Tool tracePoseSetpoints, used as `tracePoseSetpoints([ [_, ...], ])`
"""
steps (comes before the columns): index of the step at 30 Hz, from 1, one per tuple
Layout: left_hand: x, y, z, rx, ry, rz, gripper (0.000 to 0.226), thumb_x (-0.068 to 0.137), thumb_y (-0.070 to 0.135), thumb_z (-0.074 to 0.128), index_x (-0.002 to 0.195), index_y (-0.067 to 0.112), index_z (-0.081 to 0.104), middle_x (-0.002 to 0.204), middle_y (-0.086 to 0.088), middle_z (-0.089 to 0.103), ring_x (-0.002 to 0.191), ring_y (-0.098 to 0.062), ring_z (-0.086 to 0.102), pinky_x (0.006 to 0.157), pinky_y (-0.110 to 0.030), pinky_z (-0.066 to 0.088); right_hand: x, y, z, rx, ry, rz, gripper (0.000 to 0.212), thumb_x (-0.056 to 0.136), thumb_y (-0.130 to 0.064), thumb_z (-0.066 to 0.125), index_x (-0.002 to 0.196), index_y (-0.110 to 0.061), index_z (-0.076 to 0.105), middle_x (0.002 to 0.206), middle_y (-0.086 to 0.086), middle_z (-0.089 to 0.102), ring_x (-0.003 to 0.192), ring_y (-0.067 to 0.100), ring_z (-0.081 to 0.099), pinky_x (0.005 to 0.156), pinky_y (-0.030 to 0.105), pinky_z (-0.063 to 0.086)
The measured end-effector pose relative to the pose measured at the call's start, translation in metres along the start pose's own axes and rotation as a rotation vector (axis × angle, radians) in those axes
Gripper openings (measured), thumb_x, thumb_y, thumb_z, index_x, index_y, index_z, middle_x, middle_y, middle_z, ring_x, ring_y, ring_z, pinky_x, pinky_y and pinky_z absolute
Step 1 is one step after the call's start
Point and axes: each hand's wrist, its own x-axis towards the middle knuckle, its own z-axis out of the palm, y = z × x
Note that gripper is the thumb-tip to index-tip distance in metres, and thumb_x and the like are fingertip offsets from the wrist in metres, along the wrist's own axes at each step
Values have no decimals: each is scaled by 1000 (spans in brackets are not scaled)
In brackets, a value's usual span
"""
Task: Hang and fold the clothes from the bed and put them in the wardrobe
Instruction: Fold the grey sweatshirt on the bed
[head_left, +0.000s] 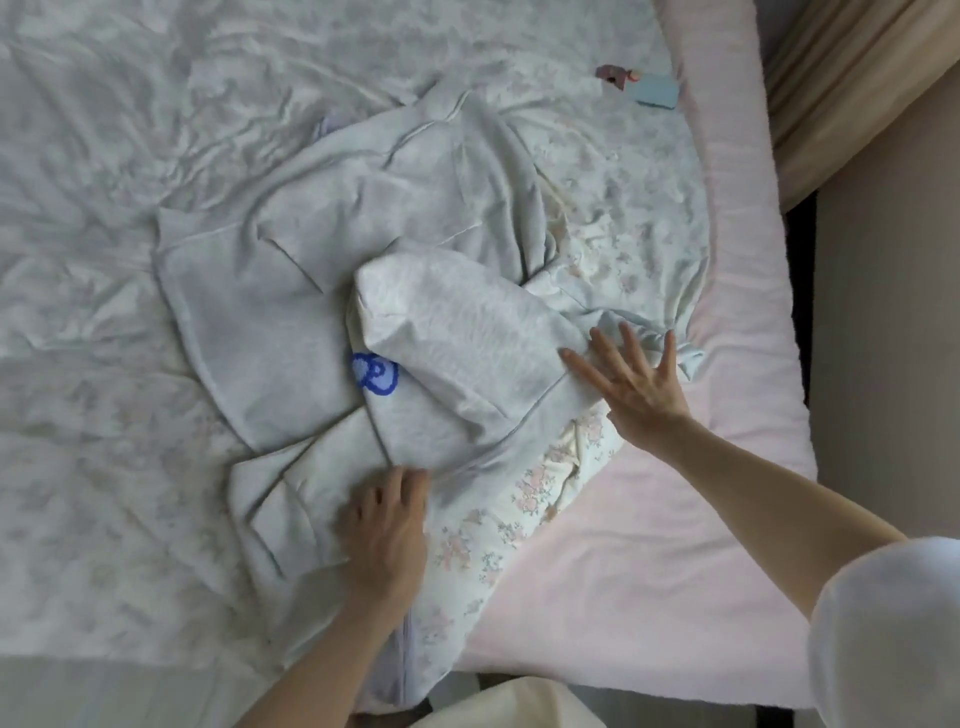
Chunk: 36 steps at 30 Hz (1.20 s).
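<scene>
Grey, soft cotton sweatshirt with a blue embroidered emblem (332, 291) lies half-folded on the pale floral quilt (104, 208). My right hand (631, 387) presses it flat with fingers spread; my left hand (384, 525) rests on its near edge, fingers loosely curved, gripping nothing I can see. I'd smooth outward from my fingertips before the next fold.

The sweatshirt (291, 270) is a pale heathered grey with a bright blue embroidered motif (375, 375) on it, filled in a lighter blue. Under it the quilt (104, 130) is off-white with a faint floral print, pink blossoms and grey-green leaves showing clearest at its near edge, and it lies on a soft pink sheet (649, 545). Far off lie a light blue flat object (658, 93) and a small dusky-pink one (613, 73), and a white sleeve (883, 639) shows at the lower right.
</scene>
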Motion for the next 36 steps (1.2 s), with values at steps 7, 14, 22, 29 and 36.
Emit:
tracePoseSetpoints([
  [7,4,-12,-12,-40,160,-81,46,50,-7,77,89,14,67,79,-7,61,66,-30,54,53,-39,49,18,-7,-5,90,56,14,46,85,-14,57,129,-26,51,121,19,51,99,35,58,77,43,47],
  [14,-15,-42,-51,-269,8,-148,56,65,-14,65,114,13,68,98,-13,68,80,-36,67,61,-38,54,-17,-2,-31,224,201,-171,48,46,-14,90,89,-14,69,98,13,63,62,29,65,41,32,47],
  [22,-81,-59,-87,-215,-490,-74,47,89,14,49,128,38,54,124,5,62,107,-16,59,84,-25,47,-104,-12,-67,215,-312,-406,38,87,-29,48,125,-26,53,122,-3,59,113,23,55,89,28,38],
  [29,-41,-74,-131,-251,-345,-193,42,90,8,47,122,34,58,120,4,63,100,-17,60,63,-18,42,-60,-10,-138,8,-178,-301,30,88,-36,44,109,-22,60,114,0,60,113,22,51,93,35,34],
  [36,72,-116,-199,51,-71,-313,43,89,15,47,130,25,40,127,0,56,120,-23,51,100,-37,34,50,-28,-216,-87,59,-25,34,92,-29,42,124,-20,49,122,-2,55,125,21,40,111,60,3],
])
